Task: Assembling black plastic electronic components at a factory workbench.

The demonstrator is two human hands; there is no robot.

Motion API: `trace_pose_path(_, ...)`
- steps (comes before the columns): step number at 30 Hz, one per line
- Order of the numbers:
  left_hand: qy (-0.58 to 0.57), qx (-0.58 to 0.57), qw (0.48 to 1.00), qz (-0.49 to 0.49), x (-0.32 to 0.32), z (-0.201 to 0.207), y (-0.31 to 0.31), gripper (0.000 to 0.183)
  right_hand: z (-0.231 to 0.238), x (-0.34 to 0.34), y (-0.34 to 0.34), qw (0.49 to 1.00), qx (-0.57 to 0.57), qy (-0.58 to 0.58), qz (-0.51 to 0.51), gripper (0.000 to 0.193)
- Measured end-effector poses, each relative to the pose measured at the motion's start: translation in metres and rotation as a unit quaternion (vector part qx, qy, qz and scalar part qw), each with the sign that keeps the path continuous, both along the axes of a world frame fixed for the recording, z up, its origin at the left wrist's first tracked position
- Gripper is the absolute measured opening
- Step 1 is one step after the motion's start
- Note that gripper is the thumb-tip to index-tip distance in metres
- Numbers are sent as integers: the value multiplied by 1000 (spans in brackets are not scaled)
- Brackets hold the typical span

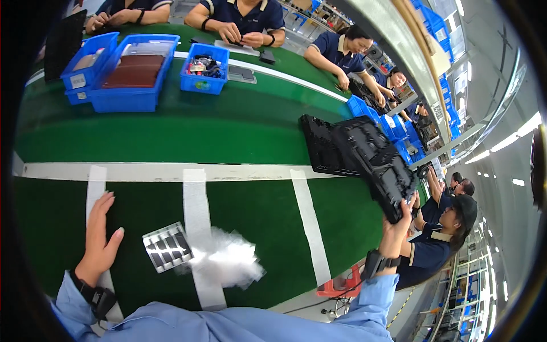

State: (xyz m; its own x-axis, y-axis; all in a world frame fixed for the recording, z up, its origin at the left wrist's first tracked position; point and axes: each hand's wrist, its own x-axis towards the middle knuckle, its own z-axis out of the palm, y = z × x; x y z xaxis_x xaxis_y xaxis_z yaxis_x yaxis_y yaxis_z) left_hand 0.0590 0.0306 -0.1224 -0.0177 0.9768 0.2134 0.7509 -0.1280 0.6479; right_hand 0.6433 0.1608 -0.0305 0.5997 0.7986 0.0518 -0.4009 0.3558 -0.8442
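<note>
Below the long white rail (142, 171), the left hand (98, 246) was spread empty and a striped black-and-silver rectangular card (168, 247) was seen. Over the rail's right part, a black moulded plastic tray (377, 159) was gripped at one end by the right hand (397, 225); were that grip loosened, a second black plastic tray (322, 149) could be struck. The held tray's long axis was slanted, its far end pointed leftward beyond the rail.
</note>
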Motion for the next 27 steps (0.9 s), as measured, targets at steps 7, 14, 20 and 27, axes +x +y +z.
trace_pose_path(7,-535,-36,840,-86,-6,-6,7,62,-18,-161,-64,972,-60,82,214,21)
trace_pose_path(14,-664,-148,732,-47,-29,52,4,54,-39,-289,-79,900,-22,-5,435,50)
trace_pose_path(20,-571,-84,814,70,-97,17,4,42,-53,-362,-29,810,-90,-218,536,42)
trace_pose_path(27,-235,-49,954,179,-153,-4,38,44,-78,-421,24,678,-200,-563,428,60)
